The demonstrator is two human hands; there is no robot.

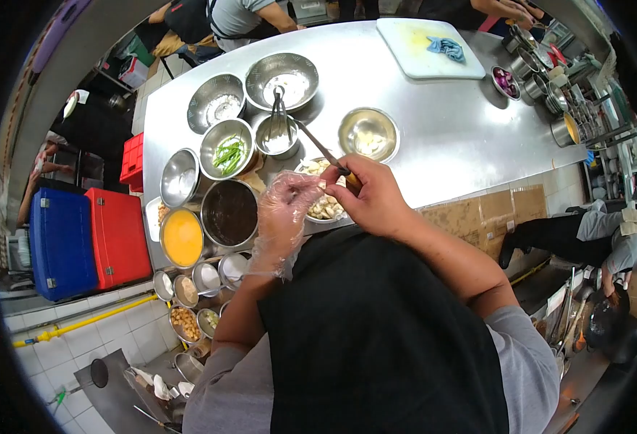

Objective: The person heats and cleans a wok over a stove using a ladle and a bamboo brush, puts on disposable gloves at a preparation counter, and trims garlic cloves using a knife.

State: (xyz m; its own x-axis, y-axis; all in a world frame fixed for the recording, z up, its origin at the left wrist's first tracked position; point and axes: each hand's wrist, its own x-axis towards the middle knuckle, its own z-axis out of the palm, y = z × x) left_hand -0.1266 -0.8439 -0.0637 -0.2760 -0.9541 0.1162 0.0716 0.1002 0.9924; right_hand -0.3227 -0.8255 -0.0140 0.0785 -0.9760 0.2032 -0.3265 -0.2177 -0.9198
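Note:
My right hand point(370, 192) is bare and closed round the wooden handle of a knife point(322, 149), whose blade points up and to the left. My left hand point(286, 206), in a clear plastic glove, pinches a small pale piece point(323, 184) that touches the right fingertips. Beneath both hands is a bowl of pale pieces point(326, 207), partly covered by them. Just beyond, a steel bowl point(368, 135) has a few pale pieces at its bottom. A whisk point(279, 112) stands in a small pot left of the knife tip.
Left are bowls of green strips point(229, 153), dark liquid point(229, 213) and yellow liquid point(182, 238). A white cutting board point(412, 54) with a blue cloth point(446, 48) lies at the far side. Pots point(535, 87) line the right edge. Several people stand around, one at right point(611, 239).

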